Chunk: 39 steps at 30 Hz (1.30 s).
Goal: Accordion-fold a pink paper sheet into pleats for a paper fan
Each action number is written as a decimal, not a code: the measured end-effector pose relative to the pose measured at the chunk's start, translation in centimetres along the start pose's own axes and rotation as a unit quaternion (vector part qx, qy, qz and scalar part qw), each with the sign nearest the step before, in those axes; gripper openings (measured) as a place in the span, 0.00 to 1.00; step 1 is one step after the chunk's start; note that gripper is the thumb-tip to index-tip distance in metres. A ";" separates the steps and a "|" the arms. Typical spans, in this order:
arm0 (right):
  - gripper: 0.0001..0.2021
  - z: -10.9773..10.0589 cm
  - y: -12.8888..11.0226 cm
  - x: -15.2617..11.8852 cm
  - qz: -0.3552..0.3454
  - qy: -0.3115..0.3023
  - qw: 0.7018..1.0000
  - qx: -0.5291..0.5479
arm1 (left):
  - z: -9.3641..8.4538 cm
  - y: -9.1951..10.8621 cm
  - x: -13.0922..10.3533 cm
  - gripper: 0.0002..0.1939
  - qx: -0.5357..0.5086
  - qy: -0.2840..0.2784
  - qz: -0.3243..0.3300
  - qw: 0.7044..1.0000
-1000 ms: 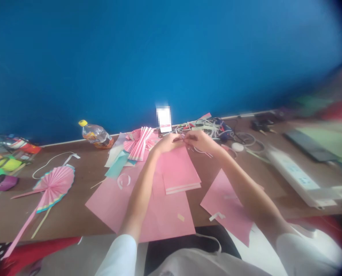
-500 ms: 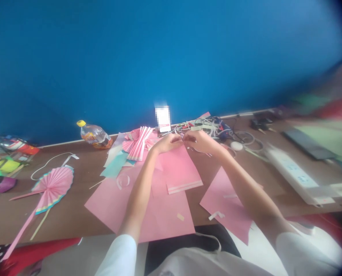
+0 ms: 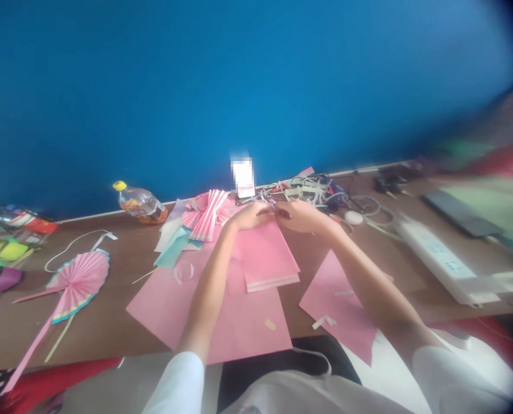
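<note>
Both hands meet over the far edge of a pink paper sheet (image 3: 271, 256) that has white stripes along its near edge. My left hand (image 3: 251, 216) is closed, with fingertips pinched at the sheet's far end. Close beside it, my right hand (image 3: 298, 216) is also closed, its fingers curled at the same end. The fingers partly hide the paper's far edge. Beneath lies a larger pink sheet (image 3: 247, 322) with a small cream scrap (image 3: 270, 325) on it. A folded pink and white paper fan (image 3: 211, 214) rests left of my hands, above a teal sheet (image 3: 175, 248).
A bottle with a yellow cap (image 3: 141, 204) stands by the blue wall. A finished pink fan (image 3: 80, 280) lies left. Paper strips and cables (image 3: 320, 190) are heaped behind my hands. Another pink sheet (image 3: 325, 287) overhangs the table's front edge; a white power strip (image 3: 439, 261) is right.
The striped pink sheet has shifted slightly left and its near corner has tilted down a little. My right hand has lowered slightly; both hands stay together at its far end.
</note>
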State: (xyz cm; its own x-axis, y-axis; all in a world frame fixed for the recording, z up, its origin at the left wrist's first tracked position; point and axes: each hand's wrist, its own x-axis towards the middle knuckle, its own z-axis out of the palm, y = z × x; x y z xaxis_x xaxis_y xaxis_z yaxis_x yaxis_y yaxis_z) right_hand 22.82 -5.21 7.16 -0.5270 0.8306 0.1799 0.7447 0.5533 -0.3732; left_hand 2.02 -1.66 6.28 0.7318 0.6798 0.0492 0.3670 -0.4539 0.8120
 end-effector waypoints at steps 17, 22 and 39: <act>0.06 -0.8 -0.8 -0.2 -0.081 0.092 0.990 0.064 | 1.4 1.0 0.7 0.15 -0.345 0.056 -0.120 0.929; 0.07 -2.2 0.0 -1.0 -0.040 0.118 0.979 0.164 | -1.5 0.0 -0.8 0.09 -0.284 0.122 -0.137 0.941; 0.16 6.5 4.6 1.5 0.098 -0.031 0.972 -0.212 | -2.8 -0.2 -1.9 0.20 -0.165 0.083 -0.094 0.978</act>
State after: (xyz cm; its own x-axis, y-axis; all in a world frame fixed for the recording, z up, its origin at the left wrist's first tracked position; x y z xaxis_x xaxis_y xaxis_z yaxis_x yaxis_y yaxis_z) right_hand 22.79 -1.82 -0.22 -0.3727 0.9242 0.0831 0.9278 0.3727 0.0167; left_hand -1.05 -1.29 7.63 0.5559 0.8299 -0.0476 0.2611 -0.1200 0.9578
